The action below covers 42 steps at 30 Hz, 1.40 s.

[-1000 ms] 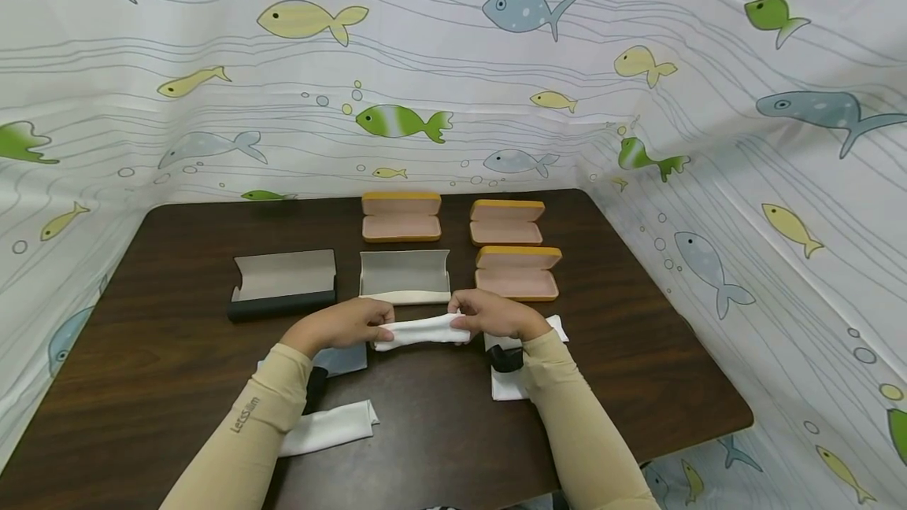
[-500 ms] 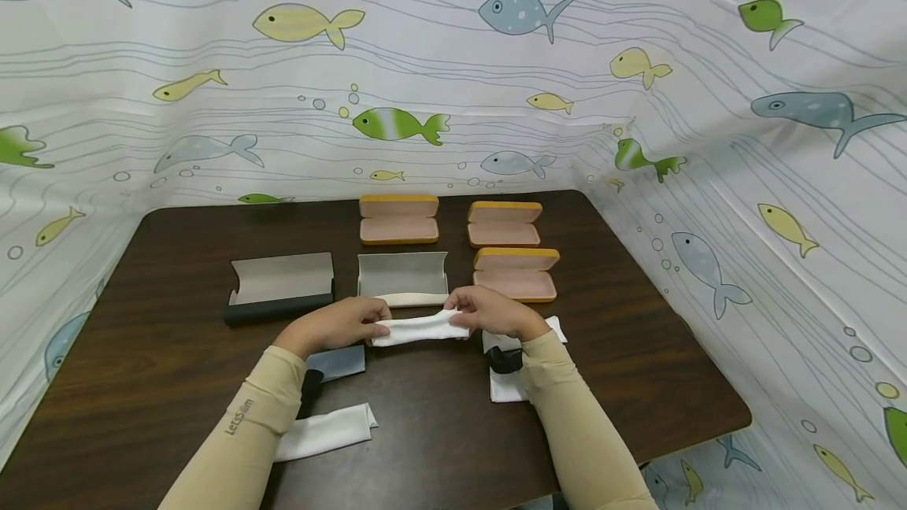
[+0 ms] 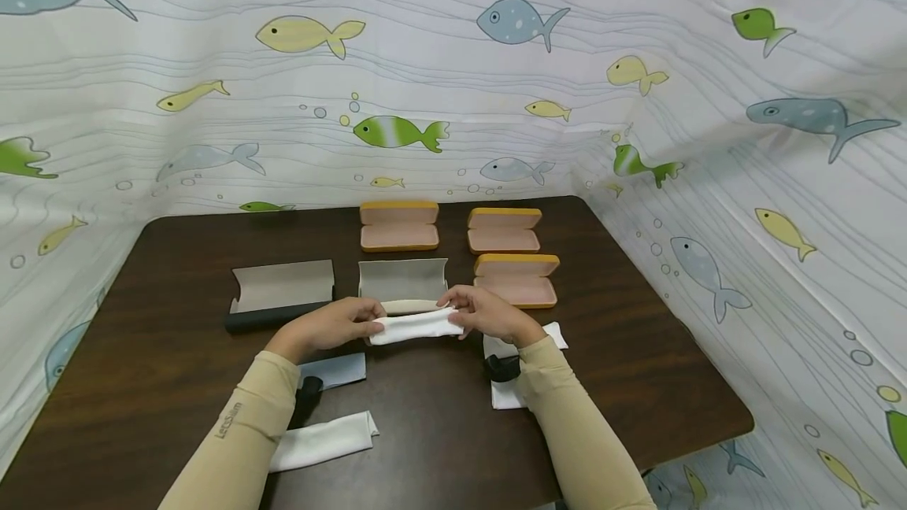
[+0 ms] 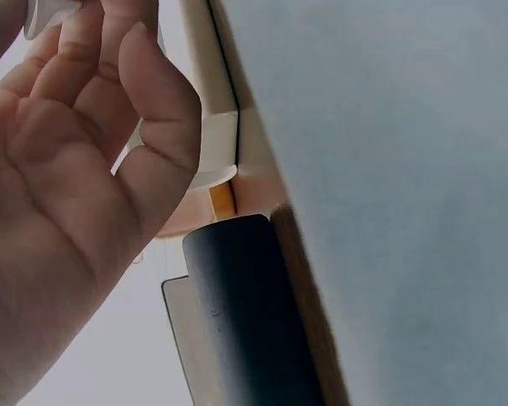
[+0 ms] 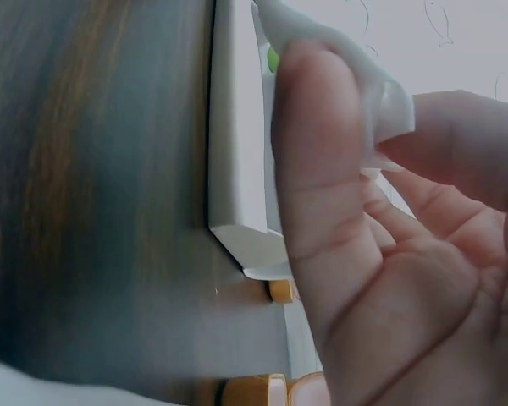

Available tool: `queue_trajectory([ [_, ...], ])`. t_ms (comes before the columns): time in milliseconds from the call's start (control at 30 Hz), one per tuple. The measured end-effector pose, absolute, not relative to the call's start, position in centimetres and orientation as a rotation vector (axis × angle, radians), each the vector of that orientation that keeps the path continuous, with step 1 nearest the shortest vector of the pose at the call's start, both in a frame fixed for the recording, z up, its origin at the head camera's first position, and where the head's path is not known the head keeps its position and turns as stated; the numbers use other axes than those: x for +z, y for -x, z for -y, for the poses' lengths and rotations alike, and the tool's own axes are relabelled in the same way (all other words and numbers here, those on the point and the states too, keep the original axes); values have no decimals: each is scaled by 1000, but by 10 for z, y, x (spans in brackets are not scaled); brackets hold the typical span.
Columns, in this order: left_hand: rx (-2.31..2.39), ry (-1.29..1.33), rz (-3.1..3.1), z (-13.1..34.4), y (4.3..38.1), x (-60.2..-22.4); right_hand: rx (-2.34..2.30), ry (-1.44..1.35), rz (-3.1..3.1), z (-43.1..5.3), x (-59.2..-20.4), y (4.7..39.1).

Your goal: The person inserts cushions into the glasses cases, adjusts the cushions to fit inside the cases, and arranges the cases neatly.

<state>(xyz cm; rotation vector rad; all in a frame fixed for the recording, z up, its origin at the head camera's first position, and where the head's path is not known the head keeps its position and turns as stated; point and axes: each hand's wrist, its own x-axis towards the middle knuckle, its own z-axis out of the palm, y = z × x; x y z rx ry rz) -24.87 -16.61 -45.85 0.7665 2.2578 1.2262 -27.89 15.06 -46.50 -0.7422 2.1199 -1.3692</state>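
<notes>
A folded white cloth (image 3: 416,327) is stretched level between my two hands, above the table. My left hand (image 3: 331,326) pinches its left end between thumb and fingers. At the other end, my right hand (image 3: 494,314) holds the cloth (image 5: 388,110) between thumb and fingertips. Right behind the cloth stands an opened cream-white glasses case (image 3: 404,279) with a grey lining; the cloth and fingers hide part of its front. In the left wrist view, the thumb and curled fingers show, with only a bit of the cloth in sight.
An opened black glasses case (image 3: 279,308) lies left of the cream-white one. Three opened yellow glasses cases (image 3: 399,238) (image 3: 504,239) (image 3: 516,291) stand behind and to the right. A blue-grey cloth (image 3: 343,371) and white cloths (image 3: 329,441) (image 3: 507,396) lie near my forearms.
Both hands have moved the white cloth slightly forward, nearer the cream-white case, still stretched between them. The head view has tilted a little; the cases on the table stay put.
</notes>
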Motion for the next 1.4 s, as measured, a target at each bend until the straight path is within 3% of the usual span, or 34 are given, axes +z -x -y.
queue_trajectory([
  [433,1529,-447,-2233,171,254,-459,-1498,624,-2060,-148,-471,282],
  [967,1489,-403,-2227,179,255,-452,-1586,542,-2053,-139,-467,284],
  [1400,1449,-341,-2294,174,271,-441,-1568,465,-2125,-128,-451,310],
])
